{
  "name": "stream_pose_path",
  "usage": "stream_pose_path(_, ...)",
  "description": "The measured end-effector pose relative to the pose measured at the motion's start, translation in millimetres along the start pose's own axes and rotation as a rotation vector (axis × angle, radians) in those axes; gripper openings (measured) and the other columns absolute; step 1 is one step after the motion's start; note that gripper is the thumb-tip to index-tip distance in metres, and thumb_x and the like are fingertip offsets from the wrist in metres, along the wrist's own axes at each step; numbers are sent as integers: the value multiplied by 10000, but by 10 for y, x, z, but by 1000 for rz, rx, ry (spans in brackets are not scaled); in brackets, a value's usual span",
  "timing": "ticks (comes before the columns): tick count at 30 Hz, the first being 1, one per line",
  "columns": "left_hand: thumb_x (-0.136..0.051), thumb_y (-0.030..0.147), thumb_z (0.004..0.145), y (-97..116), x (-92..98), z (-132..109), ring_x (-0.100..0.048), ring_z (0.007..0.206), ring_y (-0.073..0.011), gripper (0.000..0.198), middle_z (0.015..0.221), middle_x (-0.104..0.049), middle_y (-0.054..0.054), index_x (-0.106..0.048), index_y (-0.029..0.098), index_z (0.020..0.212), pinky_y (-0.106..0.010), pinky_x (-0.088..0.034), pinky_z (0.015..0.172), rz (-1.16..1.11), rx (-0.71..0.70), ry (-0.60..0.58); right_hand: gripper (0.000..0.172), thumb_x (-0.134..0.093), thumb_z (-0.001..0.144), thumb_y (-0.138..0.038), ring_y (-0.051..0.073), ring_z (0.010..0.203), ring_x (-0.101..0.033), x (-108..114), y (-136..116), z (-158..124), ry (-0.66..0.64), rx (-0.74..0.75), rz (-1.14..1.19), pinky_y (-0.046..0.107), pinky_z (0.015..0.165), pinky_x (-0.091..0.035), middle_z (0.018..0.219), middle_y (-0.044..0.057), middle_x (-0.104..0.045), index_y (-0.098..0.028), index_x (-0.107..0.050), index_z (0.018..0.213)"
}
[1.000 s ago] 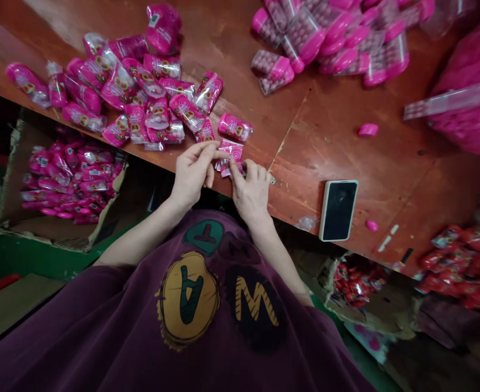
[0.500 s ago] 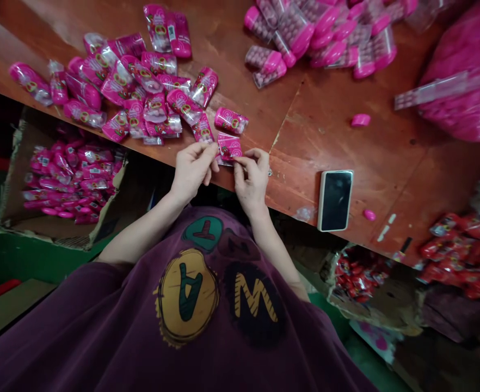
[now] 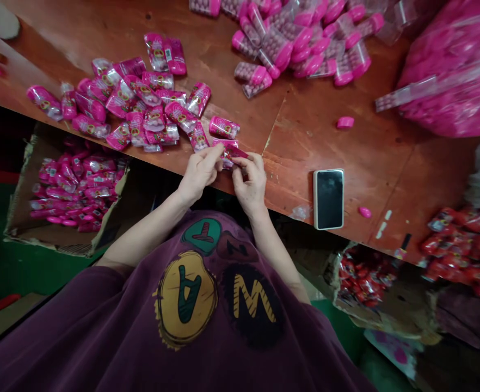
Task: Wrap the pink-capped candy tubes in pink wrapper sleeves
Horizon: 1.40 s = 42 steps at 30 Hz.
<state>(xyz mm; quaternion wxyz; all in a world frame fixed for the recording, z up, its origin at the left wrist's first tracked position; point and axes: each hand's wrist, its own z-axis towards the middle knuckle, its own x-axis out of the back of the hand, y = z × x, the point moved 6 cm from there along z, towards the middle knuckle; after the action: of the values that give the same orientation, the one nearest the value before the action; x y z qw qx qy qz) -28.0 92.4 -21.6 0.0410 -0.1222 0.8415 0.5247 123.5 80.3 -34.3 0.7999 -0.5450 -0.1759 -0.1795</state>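
Observation:
At the front edge of the table, my left hand (image 3: 201, 173) and my right hand (image 3: 251, 182) meet over a small pink printed wrapper (image 3: 237, 153). Both pinch it between thumb and fingers, and the fingertips hide part of it. Just beyond my fingers lies a pink-wrapped candy container (image 3: 224, 127). To the left spreads a loose pile of similar wrapped containers (image 3: 120, 98), shiny and printed with red and green pictures.
Unwrapped clear containers with pink caps (image 3: 278, 46) heap at the back. A large pink bag (image 3: 444, 81) stands right. A phone (image 3: 328, 199), a pink cap (image 3: 345, 122) and a small pink piece (image 3: 364, 212) lie nearer. Below are a carton (image 3: 19, 188) and red packets (image 3: 362, 277).
The wrapper has turned from facing up flat to a slanted, narrower shape between my fingers. My left fingers have moved slightly right, closer to my right hand. The camera view has shifted a little.

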Motion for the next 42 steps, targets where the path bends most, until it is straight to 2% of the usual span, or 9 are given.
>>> stream_pose_path(4,-855,300,839,26,-58,27,-271,384,-20,262,474,-447,76,-697,142,703,-222,-127,400,8,30,-46,201,-533,1008,-279,229,1165,-649,76,-20,41,-4,-7,168,451,1024,-555,1188,76,-664,-264,-699,1120)
stream_pose_path(9,-861,331,806,-3,-115,45,-303,387,-27,258,478,-444,74,-709,144,712,-214,-160,408,-88,39,-46,414,-686,941,-594,173,1012,-684,54,201,62,88,-401,550,355,943,-590,1126,27,-686,-297,-588,1213)
stream_pose_path(12,-885,385,767,-1,-157,16,-347,386,-30,301,493,-479,66,-707,145,724,-206,-187,407,-114,-8,-42,455,-787,861,-602,160,950,-681,5,190,66,4,-531,542,324,912,-587,1069,20,-724,-265,-647,1132)
stream_pose_path(16,-916,473,705,-68,-225,-28,-375,373,-40,426,459,-500,43,-648,151,627,-205,-197,405,-55,50,-69,441,-832,831,-526,139,867,-689,68,135,74,76,-586,606,284,824,-593,1004,9,-741,-253,-650,1126)
stream_pose_path(23,-970,490,629,-27,-304,13,-351,379,-36,570,412,-452,46,-511,177,505,-212,-193,414,-139,9,70,264,-651,975,-437,125,677,-638,43,51,204,135,-457,498,262,662,-539,783,-40,-671,-267,-596,1168)
stream_pose_path(28,-944,492,691,7,-344,85,-410,400,-47,440,447,-504,41,-663,156,648,-199,-270,430,-269,60,-4,248,-576,1034,-444,151,733,-682,8,11,316,144,-312,312,300,708,-551,859,-8,-692,-277,-586,1216)
stream_pose_path(34,-913,458,733,130,-60,215,-415,408,-53,441,446,-493,47,-597,168,631,-207,-286,442,-294,56,23,283,-449,1090,-407,171,805,-683,-35,105,853,-66,-45,48,331,791,-575,985,39,-744,-266,-657,1218)
stream_pose_path(38,-910,358,769,449,190,360,-394,426,-47,338,511,-502,61,-630,181,700,-213,-305,445,-385,-12,71,408,-432,1014,-189,276,1214,-612,11,393,1554,-75,115,-286,545,1090,-507,1359,135,-691,-234,-649,1357)
stream_pose_path(42,-709,286,1001,1101,550,500,-251,426,-34,231,673,-626,39,-686,231,778,-217,-268,401,-498,-172,55,432,-529,979,-171,356,1339,-503,-91,672,1979,-244,118,-463,697,1128,-422,1522,123,-607,-297,-662,1370)
